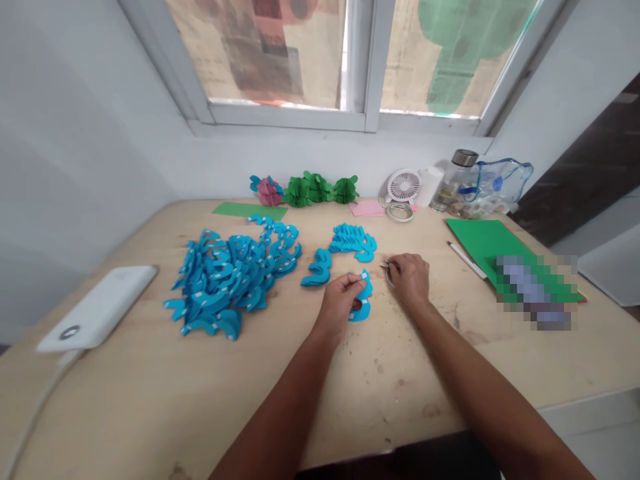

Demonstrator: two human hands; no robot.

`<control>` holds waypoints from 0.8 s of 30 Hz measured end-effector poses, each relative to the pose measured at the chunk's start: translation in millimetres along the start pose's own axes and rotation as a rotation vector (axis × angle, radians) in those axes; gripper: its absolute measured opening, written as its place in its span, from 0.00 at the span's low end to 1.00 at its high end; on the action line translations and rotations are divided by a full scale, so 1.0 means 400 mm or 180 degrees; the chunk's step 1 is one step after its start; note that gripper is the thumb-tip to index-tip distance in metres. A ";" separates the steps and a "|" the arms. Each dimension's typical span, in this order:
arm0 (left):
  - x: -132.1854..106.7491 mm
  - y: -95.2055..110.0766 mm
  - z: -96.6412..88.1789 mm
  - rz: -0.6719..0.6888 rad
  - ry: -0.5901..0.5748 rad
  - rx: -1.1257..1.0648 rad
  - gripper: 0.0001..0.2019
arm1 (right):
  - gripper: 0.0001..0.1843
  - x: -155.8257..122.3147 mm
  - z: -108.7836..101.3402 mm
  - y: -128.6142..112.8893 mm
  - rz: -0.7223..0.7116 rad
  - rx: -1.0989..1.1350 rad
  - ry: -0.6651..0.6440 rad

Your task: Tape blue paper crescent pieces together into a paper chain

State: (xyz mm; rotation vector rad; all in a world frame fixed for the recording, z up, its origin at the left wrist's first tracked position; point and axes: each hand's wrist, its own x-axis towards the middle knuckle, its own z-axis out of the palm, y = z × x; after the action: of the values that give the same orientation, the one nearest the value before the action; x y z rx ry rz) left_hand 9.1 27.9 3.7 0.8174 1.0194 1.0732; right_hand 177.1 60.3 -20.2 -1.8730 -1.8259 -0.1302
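Observation:
My left hand [341, 303] pinches a blue paper cutout [366, 308] with scalloped edges and small white patches, just above the wooden table. To its right, my right hand [411, 279] is closed round a small dark pointed tool [385, 267], whose tips stick out to the left; its exact kind is hidden by the fingers. Just beyond my left hand lie a folded blue paper strip [319, 268] and a row of folded blue pieces [353, 240]. Farther left spreads a large heap of similar blue paper pieces [225, 277], many with white patches.
Along the wall stand green paper ornaments [317, 188], a pink one [269, 192], a small fan [404, 185], a tape roll [400, 212] and a glass bottle [453, 183]. A white power bank [100, 307] lies left; a pen [466, 260] and green sheet [485, 247] lie right.

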 end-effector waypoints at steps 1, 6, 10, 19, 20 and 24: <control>0.001 -0.001 0.000 0.0004 -0.0009 0.0001 0.11 | 0.10 0.000 0.000 0.000 0.0016 0.0004 0.0017; 0.001 -0.002 0.001 -0.0013 0.0008 0.0070 0.11 | 0.10 -0.001 0.003 -0.001 0.0082 0.0034 0.0115; 0.001 -0.003 0.001 -0.0070 0.0066 0.0166 0.11 | 0.09 -0.001 0.008 -0.002 0.0099 0.0048 0.0159; 0.002 -0.003 0.000 -0.0047 -0.0003 0.0133 0.12 | 0.08 0.002 0.007 0.003 0.0231 0.0190 0.0236; 0.002 -0.003 0.001 -0.0041 -0.0005 0.0124 0.12 | 0.08 0.001 0.007 0.004 0.0254 0.0216 0.0253; 0.001 -0.003 0.001 -0.0047 0.0026 0.0143 0.13 | 0.08 -0.001 0.007 0.004 0.0384 0.0317 0.0321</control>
State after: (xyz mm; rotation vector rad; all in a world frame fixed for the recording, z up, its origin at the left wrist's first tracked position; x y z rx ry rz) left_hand 9.9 28.1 2.5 0.8413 1.0582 1.0450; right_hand 177.9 61.2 -23.3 -1.8671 -1.6185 -0.0878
